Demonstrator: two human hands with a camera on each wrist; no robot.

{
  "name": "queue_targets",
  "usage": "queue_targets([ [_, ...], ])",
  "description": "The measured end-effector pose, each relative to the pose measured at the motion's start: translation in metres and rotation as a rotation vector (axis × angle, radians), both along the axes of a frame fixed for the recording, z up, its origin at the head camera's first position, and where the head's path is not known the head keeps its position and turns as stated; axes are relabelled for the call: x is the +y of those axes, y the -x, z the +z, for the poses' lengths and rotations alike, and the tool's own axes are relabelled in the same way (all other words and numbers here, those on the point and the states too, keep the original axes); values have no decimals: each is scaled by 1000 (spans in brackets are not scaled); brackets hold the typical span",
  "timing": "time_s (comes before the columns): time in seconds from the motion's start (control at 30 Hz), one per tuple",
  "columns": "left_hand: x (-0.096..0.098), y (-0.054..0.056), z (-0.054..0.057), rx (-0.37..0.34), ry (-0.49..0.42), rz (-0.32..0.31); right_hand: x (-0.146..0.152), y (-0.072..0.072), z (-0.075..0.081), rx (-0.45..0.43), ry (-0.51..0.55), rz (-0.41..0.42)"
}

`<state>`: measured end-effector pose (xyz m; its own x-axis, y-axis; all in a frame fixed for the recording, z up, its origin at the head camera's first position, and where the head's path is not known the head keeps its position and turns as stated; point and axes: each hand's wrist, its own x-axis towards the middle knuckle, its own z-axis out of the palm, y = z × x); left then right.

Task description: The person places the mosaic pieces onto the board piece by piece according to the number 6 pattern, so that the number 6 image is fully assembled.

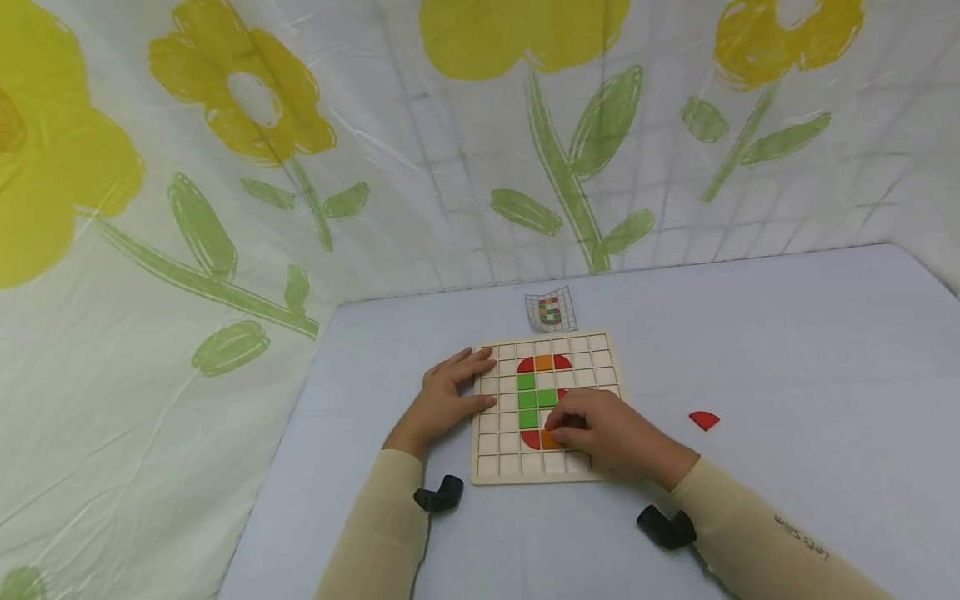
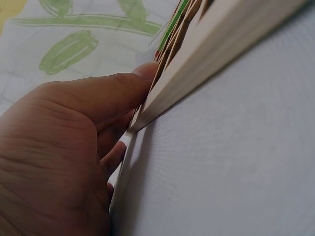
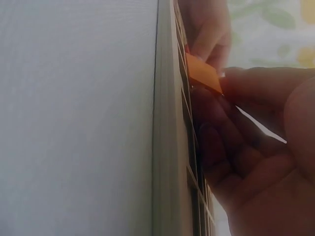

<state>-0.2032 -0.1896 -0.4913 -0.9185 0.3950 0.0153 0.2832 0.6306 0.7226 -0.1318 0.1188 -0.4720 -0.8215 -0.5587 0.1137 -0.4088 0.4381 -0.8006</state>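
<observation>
A wooden grid board (image 1: 497, 464) lies on the table. In the head view, red quarter-round pieces (image 1: 530, 438), green squares (image 1: 528, 400) and an orange square (image 1: 543, 362) form a pattern in its cells. My left hand (image 1: 447, 398) rests on the board's left edge, fingers stretched out over the border cells; the left wrist view shows the thumb (image 2: 118, 91) lying on the rim. Near the board's lower middle, my right hand (image 1: 611, 429) pinches an orange square tile (image 3: 204, 73) between thumb and fingertips. That tile stands tilted in its cell, beside a red piece. The right hand hides several cells.
Behind the board a small pattern card (image 1: 551, 310) shows a similar coloured figure on a grid. One loose red quarter-round piece (image 1: 704, 420) lies on the white table (image 1: 787, 358) to the right. A flower-printed curtain (image 1: 450, 192) hangs along the table's back edge.
</observation>
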Motion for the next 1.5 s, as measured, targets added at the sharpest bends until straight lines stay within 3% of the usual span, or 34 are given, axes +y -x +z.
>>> queue_targets([
  [0.8, 1, -1, 3, 1, -13, 1, -1, -1, 6, -59, 76, -31],
  [1.07, 1, -2, 2, -8, -18, 20, 4, 2, 11, -113, 127, -94],
  [1.5, 1, -2, 0, -3, -12, 22, 15, 6, 15, -90, 219, -142],
])
